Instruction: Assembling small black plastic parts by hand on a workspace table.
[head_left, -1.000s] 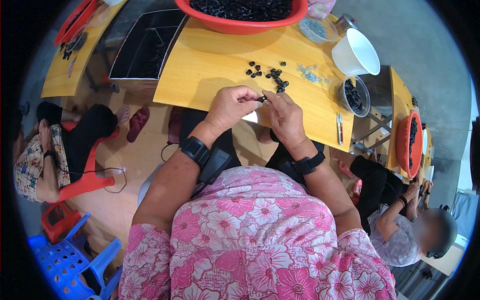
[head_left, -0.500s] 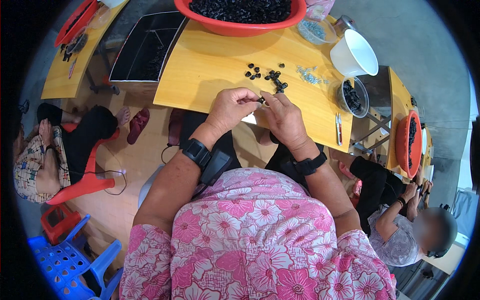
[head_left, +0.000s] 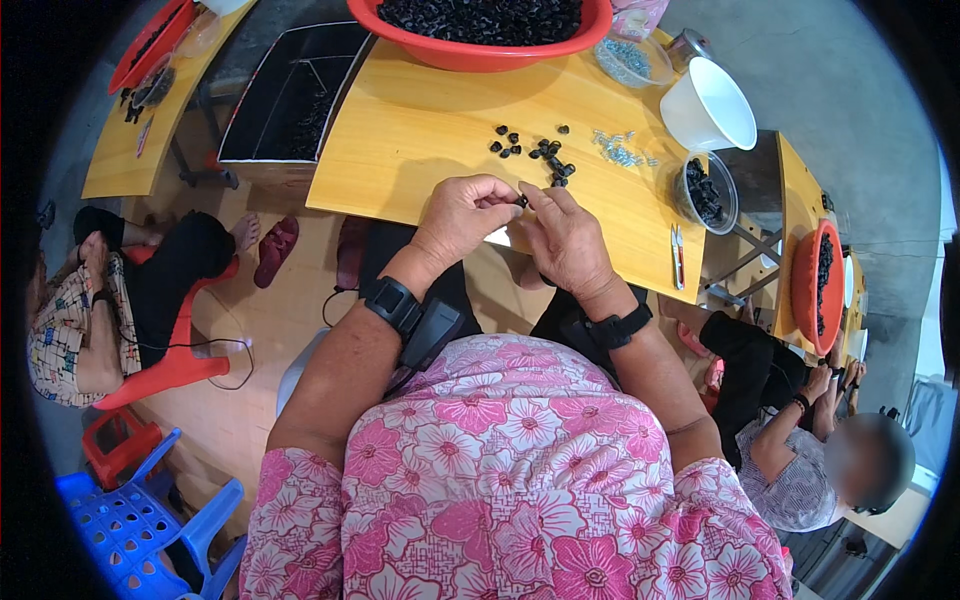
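Even, fairly bright indoor light covers the yellow table (head_left: 390,120), a soft shadow lying on it beside the left hand (head_left: 462,215) and white glare at its near edge. Far right of the table I notice a pale glow and 1 co-worker's head (head_left: 870,465) smeared by blur; around the table, edges bow toward black corners.

A blue plastic chair (head_left: 118,530) stands just beside a small red stool (head_left: 138,449).
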